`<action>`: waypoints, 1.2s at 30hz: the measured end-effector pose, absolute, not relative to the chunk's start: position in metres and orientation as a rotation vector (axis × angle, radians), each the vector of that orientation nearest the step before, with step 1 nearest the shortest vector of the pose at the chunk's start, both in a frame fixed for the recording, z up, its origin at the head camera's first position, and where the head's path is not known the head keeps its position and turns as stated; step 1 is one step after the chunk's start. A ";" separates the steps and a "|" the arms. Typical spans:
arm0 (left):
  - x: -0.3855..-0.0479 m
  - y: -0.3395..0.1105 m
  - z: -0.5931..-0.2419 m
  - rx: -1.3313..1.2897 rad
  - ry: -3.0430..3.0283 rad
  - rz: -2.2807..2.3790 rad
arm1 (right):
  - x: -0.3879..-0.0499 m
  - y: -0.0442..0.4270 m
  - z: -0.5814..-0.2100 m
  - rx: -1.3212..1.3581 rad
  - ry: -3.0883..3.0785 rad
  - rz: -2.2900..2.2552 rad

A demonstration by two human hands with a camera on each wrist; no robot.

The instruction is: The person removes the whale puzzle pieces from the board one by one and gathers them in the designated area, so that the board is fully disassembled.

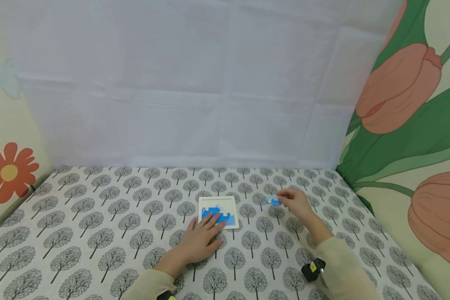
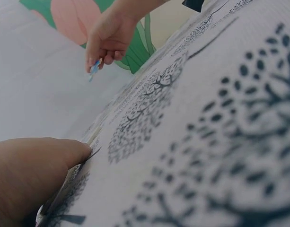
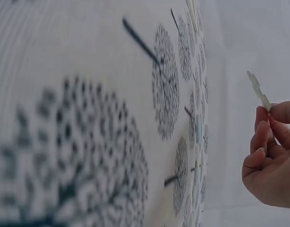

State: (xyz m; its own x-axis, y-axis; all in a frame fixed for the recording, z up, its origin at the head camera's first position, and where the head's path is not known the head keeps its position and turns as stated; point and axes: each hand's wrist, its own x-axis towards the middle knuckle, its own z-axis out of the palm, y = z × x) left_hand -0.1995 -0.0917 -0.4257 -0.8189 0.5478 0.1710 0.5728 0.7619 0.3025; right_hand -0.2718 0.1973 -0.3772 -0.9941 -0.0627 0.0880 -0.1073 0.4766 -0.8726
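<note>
Head view: right hand [image 1: 295,204] is pinching a piece [image 2: 94,68]; left hand [image 1: 200,240], spread, should be keeping the frame [image 1: 235,213] steady.

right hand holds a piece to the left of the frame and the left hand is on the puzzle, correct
Not quite: the right hand holds the piece to the right of the frame, as the head view shows. The left hand is on the puzzle.
</note>
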 end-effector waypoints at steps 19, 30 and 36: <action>-0.198 -0.090 -0.429 -0.904 -2.895 -0.532 | -0.261 0.270 -0.383 0.020 -2.678 1.456; -0.199 -0.090 -0.428 -0.904 -2.893 -0.543 | -0.261 0.293 -0.390 -0.071 -2.645 1.469; -0.199 -0.091 -0.427 -0.904 -2.890 -0.557 | -0.261 0.301 -0.394 -0.123 -2.619 1.555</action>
State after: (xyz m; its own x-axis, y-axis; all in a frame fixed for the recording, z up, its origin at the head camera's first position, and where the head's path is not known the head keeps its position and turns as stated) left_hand -0.1993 -0.0913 -0.4268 -0.8258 0.5393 0.1652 0.5621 0.7624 0.3206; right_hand -0.2609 0.3011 -0.3945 -0.9924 0.1165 0.0390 0.0216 0.4775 -0.8784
